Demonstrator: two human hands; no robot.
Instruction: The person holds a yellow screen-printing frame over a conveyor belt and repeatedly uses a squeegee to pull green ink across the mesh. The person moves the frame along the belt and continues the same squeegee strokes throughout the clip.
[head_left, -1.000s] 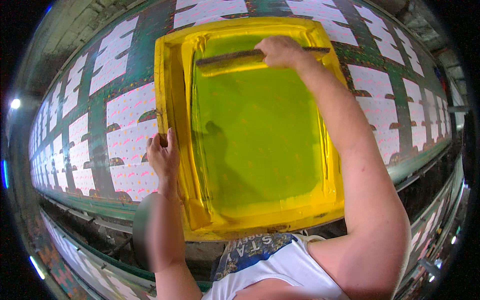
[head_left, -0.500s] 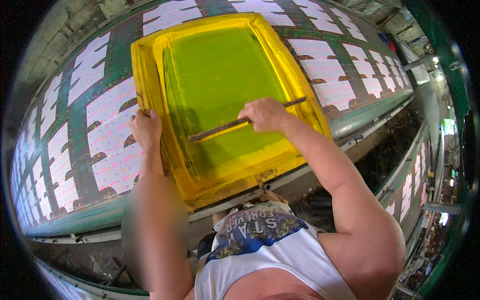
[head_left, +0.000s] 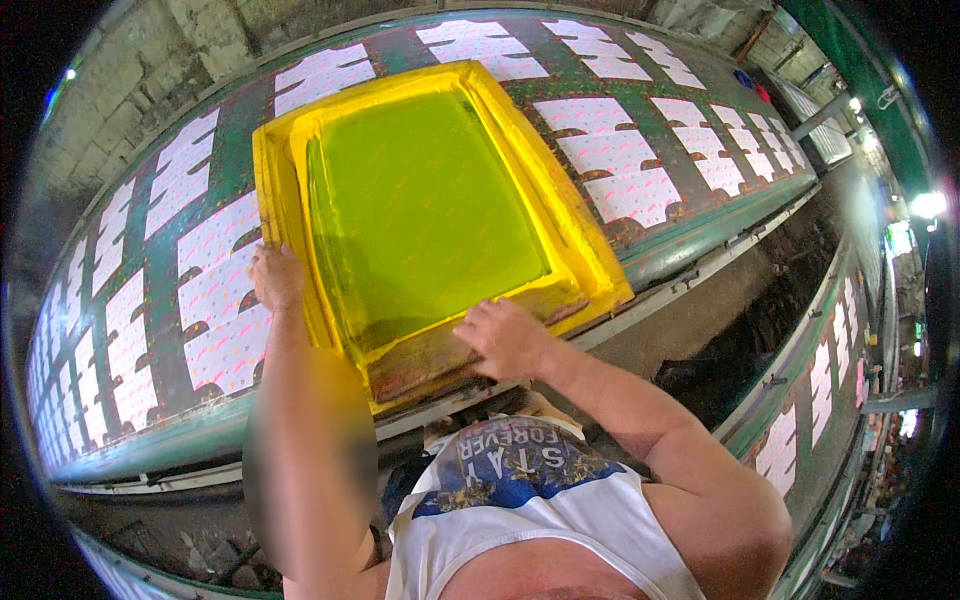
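While my left hand sits against the frame's left rim, fingers bent, the frame itself lies flat on the green table, right in front of me. Its long axis runs away from me, kinda skewed, with the far end swung off to the left. The green mesh inside points the same way. My right hand is half curled over a brown-smeared bar at the near end, which goes crosswise to the frame, right end farther out. Can't tell how tight either grip is, tbh. White sheets with pink marks lie in rows on both sides.
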